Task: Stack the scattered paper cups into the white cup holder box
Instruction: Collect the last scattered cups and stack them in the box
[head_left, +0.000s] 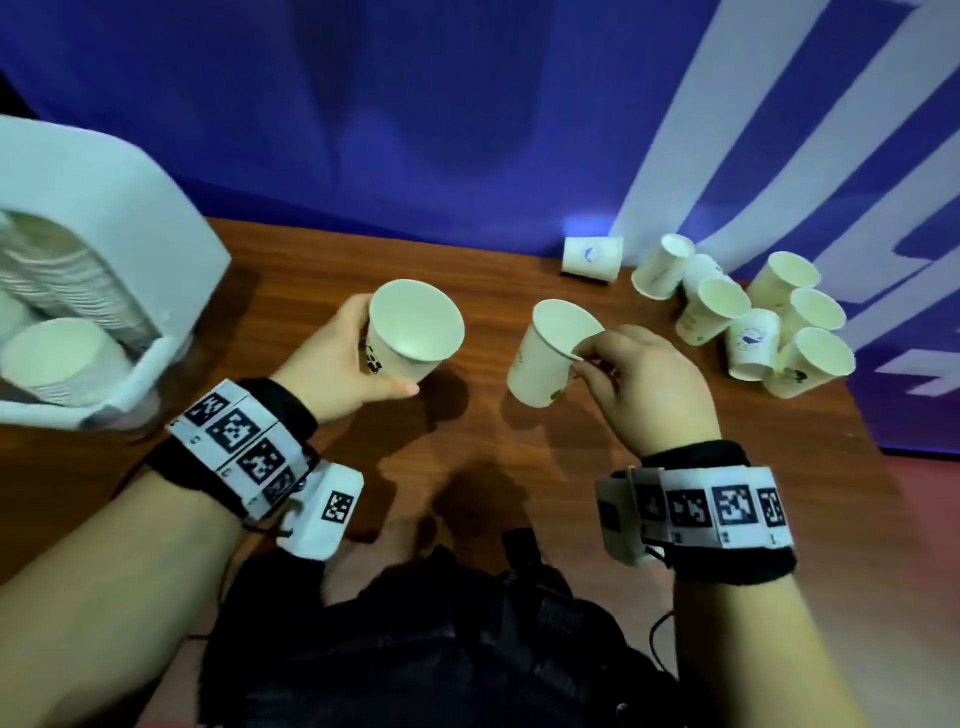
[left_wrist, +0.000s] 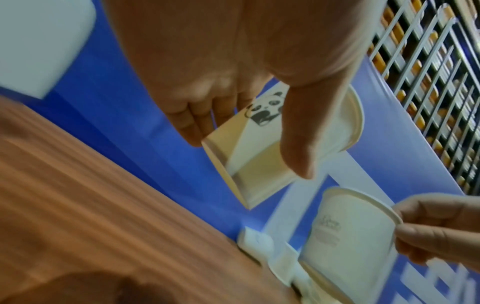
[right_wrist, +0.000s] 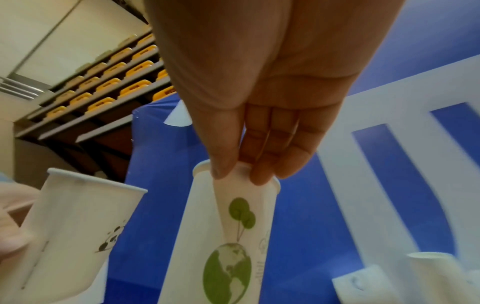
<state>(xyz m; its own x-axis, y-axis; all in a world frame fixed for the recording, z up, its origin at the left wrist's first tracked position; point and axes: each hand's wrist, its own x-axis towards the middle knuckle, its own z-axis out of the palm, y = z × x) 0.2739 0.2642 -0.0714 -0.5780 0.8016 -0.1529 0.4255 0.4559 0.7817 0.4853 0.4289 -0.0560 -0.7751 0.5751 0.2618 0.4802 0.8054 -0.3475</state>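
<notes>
White plastic, the cup holder box (head_left: 156, 218) sat at the far left of the desk (head_left: 493, 441) with a stack of cups already nested in it, and just right of it my left hand (head_left: 332, 364) had its fingers wrapped round the panda cup (head_left: 413, 330), mouth up. Right of that, my right hand (head_left: 644, 384) pinched the rim of the globe cup (head_left: 550, 353), tilted and off the desk, while the loose cups (head_left: 748, 322) lay clustered at the far right. I judged I was mid-nesting: next I needed to line up the globe cup's base over the panda cup's mouth and drop it in squarely.
</notes>
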